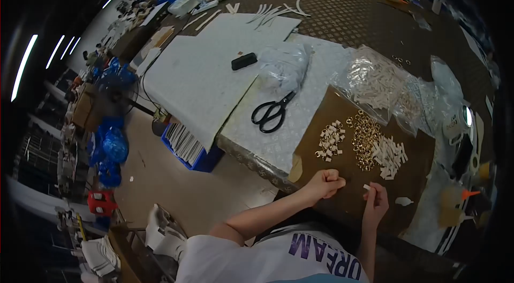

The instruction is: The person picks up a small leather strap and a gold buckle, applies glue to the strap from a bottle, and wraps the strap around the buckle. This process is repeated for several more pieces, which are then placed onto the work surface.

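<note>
While the right hand [376, 201] is pinching a white strip [367, 187], the left hand [325, 184] is curling its grip closed; whether it is holding anything, I cannot tell.

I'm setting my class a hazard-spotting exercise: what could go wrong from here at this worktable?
The small white strip sits at the fingertips of the right hand, so it might slip and drop onto the brown mat.
The pile of gold-coloured rings lies right against the pile of white strips; a careless reach could mix them.
The black scissors point towards the plastic bag and could snag it if pushed forward.
</note>
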